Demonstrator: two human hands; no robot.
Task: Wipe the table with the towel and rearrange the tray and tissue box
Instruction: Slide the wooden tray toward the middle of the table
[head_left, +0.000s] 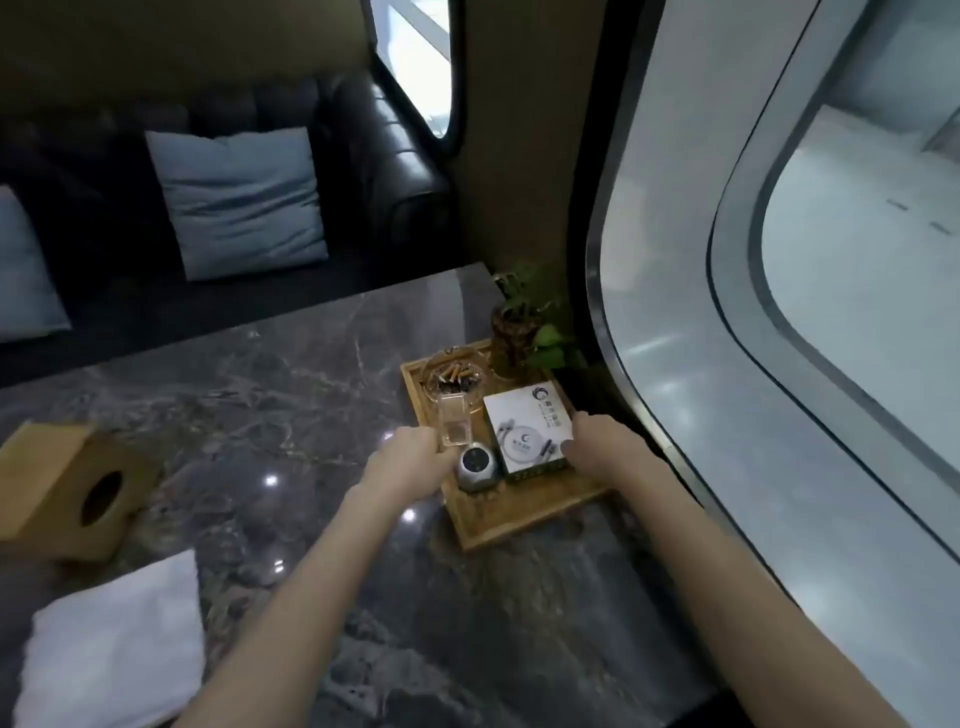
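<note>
A wooden tray (511, 525) sits at the right side of the grey marble table (291, 384), close to the wall. It carries a glass ashtray (453, 375) with cigarette butts, a clear plastic holder (456, 426), a small round grey device (475, 466), a white box (527, 431) and a potted plant (519, 325). My left hand (410, 457) grips the tray's left rim. My right hand (605, 441) holds its right side beside the white box. A wooden tissue box (67, 488) stands tilted at the left. A white towel (111, 644) lies folded at the near left.
A dark leather sofa (379, 171) with pale blue cushions (239, 202) runs behind the table. A curved window frame (649, 364) and wall close off the right side next to the tray.
</note>
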